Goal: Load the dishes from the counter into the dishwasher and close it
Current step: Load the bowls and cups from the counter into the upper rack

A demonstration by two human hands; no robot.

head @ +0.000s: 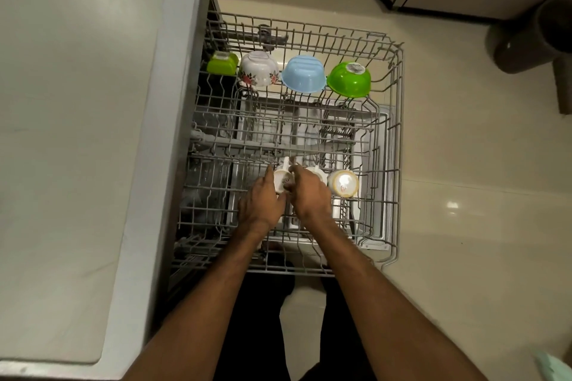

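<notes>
Both of my hands are down in the pulled-out upper rack [393, 139] of the dishwasher, working one white mug [282, 180]. My left hand [261, 204] cups its left side with fingers curled around the wall, and my right hand [309, 192] pinches its right edge, thumb on the printed base. That mug sits upside down, base facing up at me, handle pointing toward the far side of the rack. Just to its right stand two more inverted cups, a white one [318, 173] partly behind my right hand and a yellowish one [343, 183]. Along the far row, four upturned bowls: lime container [221, 63], floral bowl [259, 69], blue bowl [304, 74], green bowl [349, 80].
</notes>
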